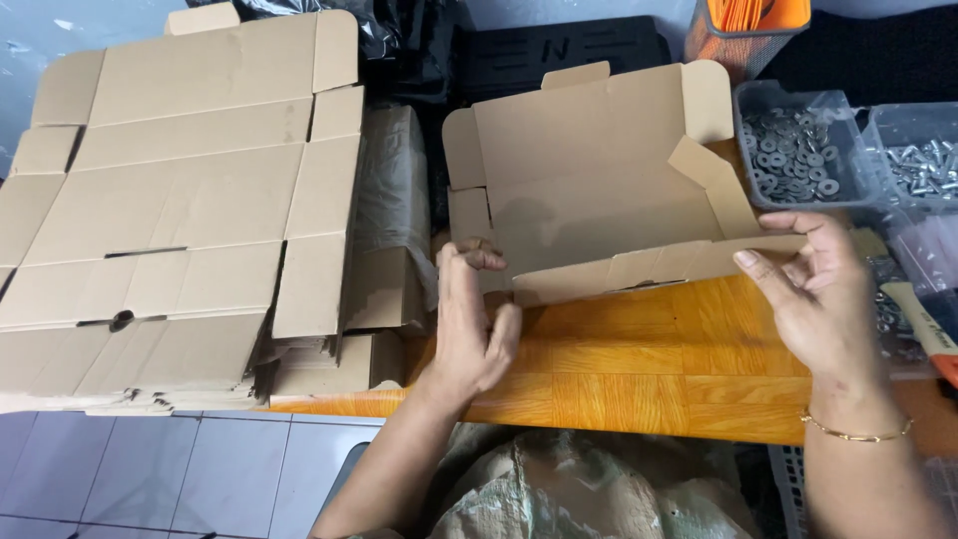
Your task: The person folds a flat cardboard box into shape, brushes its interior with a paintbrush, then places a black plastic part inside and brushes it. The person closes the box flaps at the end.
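A brown cardboard box blank (599, 190), half folded with its lid flap standing up, rests on the orange wooden table (639, 369). My left hand (471, 319) grips the box's left front corner, fingers curled over the side flap. My right hand (813, 294) holds the right end of the front wall, thumb pressed on the cardboard edge. A thin gold bracelet circles my right wrist.
A tall stack of flat cardboard blanks (170, 210) fills the left side, with more bundles (384, 260) beside it. Grey bins of metal washers (798, 150) and bolts (923, 160) stand at the right. An orange mesh holder (743, 30) stands behind. Tiled floor (150, 469) lies below.
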